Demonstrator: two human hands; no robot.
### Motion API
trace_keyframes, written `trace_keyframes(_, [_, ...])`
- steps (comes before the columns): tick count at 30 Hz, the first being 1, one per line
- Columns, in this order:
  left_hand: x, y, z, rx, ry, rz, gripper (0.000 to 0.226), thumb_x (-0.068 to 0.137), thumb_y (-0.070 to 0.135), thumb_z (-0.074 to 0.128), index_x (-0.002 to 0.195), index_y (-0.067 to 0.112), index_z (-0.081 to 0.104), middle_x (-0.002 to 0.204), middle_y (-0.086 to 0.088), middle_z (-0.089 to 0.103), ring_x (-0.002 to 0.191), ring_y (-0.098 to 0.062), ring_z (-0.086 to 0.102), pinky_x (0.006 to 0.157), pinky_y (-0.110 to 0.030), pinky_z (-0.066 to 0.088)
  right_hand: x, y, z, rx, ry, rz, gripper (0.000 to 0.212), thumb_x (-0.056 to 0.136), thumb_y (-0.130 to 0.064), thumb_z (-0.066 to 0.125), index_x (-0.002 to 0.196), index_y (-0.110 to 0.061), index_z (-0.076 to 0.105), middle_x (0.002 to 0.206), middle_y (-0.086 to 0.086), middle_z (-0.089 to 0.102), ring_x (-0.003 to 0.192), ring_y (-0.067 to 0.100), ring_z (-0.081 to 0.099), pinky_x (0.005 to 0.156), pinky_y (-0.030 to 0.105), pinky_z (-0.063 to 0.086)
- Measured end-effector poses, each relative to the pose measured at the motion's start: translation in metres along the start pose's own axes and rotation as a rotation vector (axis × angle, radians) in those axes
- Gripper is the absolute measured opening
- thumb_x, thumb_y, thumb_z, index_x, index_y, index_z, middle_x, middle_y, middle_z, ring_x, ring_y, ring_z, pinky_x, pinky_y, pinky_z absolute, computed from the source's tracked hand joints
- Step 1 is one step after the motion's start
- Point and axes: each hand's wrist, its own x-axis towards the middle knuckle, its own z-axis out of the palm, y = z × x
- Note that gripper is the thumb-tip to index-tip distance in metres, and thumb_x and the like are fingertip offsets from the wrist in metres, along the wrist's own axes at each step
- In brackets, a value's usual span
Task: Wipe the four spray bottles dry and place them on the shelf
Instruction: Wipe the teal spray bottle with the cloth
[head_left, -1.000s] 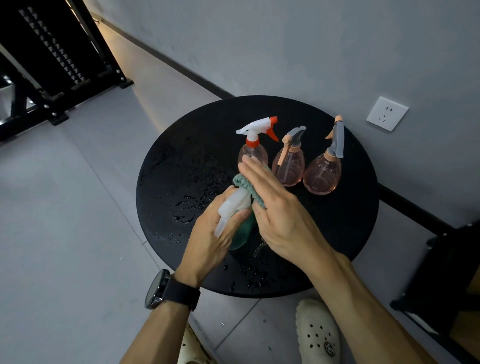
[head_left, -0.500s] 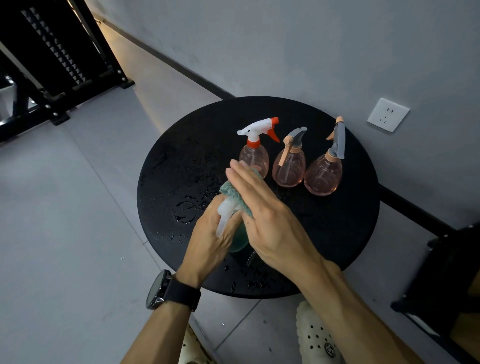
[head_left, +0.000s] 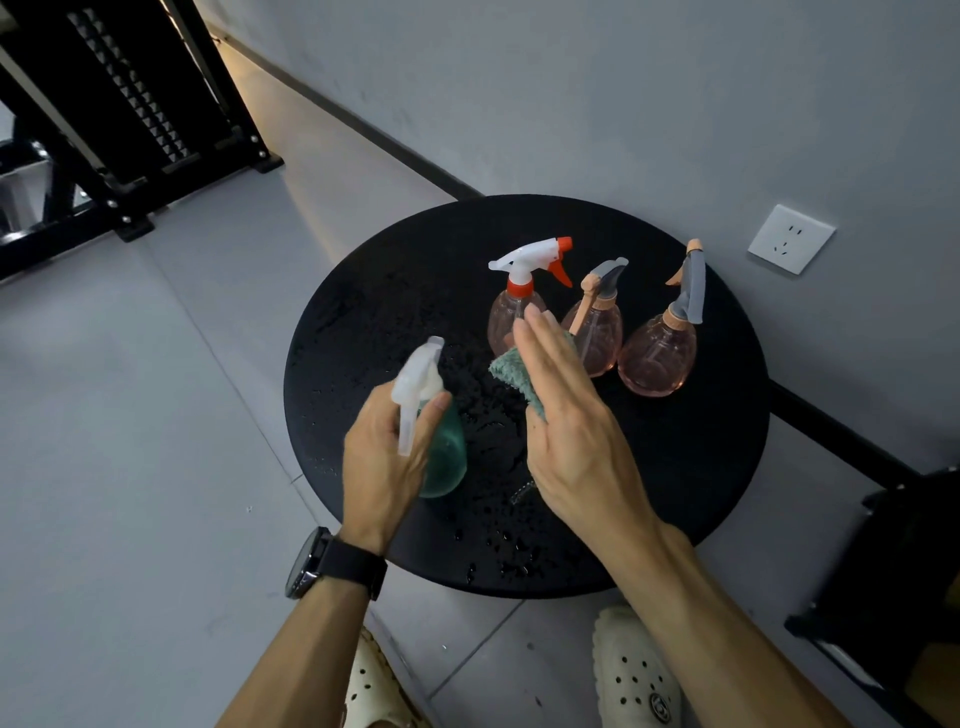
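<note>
My left hand (head_left: 387, 457) grips a green spray bottle (head_left: 445, 452) with a white trigger head, held over the left part of the round black table (head_left: 374, 291). My right hand (head_left: 566, 415) holds a teal cloth (head_left: 511, 373) under straight fingers, a short gap to the right of that bottle. Three pink bottles stand at the back of the table: one with a white and red head (head_left: 511, 319), one with a grey and peach head (head_left: 600, 332), and a third (head_left: 657, 356) farthest right.
Water drops (head_left: 498, 551) lie on the table's near side. A dark shelf frame (head_left: 119, 104) stands at upper left, another dark unit (head_left: 893, 587) at right. A wall socket (head_left: 790, 238) is behind the table. My two shoes show below the table edge.
My hands have separated: the left has carried the green bottle leftward, and the right hand with the cloth has come off it and moved right.
</note>
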Motion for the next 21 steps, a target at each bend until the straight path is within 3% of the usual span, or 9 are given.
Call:
trace_keyframes(4, [0.009,-0.013,-0.008,0.023,0.105,-0.023,0.053,0.088,0.054,0.054,0.115,0.011,0.067,0.103,0.004,0.063,0.089,-0.012,0.059,0.071,-0.001,0.038,0.0,0.0,0.004,0.002,-0.021,0.003,0.068,0.087,0.006,0.041,0.151,-0.008,0.024,0.16,0.001,0.019,0.148,0.008,0.008,0.119,0.026,0.015])
trace_keyframes(11, [0.023,-0.032,-0.013,-0.056,0.185,-0.106,0.037,0.094,0.05,0.058,0.102,0.014,0.062,0.094,-0.004,0.065,0.077,-0.007,0.059,0.063,-0.007,0.04,0.001,-0.005,0.016,-0.001,-0.046,0.009,0.067,0.086,0.001,0.038,0.151,-0.008,0.024,0.159,-0.001,0.019,0.148,0.007,0.008,0.119,0.021,0.011])
trace_keyframes(17, [0.031,-0.044,-0.014,-0.065,0.185,-0.092,0.04,0.095,0.05,0.056,0.113,0.015,0.062,0.099,0.002,0.066,0.088,-0.002,0.06,0.069,-0.004,0.04,0.001,-0.005,0.02,-0.003,-0.055,0.01,0.067,0.086,0.0,0.039,0.151,-0.009,0.025,0.159,-0.003,0.019,0.148,0.007,0.009,0.118,0.019,0.011])
trace_keyframes(21, [0.04,-0.056,-0.015,-0.043,0.196,-0.088,0.04,0.095,0.052,0.056,0.111,0.016,0.062,0.099,0.002,0.067,0.087,-0.008,0.062,0.068,-0.007,0.041,0.002,-0.003,0.022,-0.012,-0.058,0.007,0.068,0.086,0.003,0.041,0.151,-0.01,0.025,0.159,-0.003,0.02,0.148,0.008,0.009,0.117,0.016,0.009])
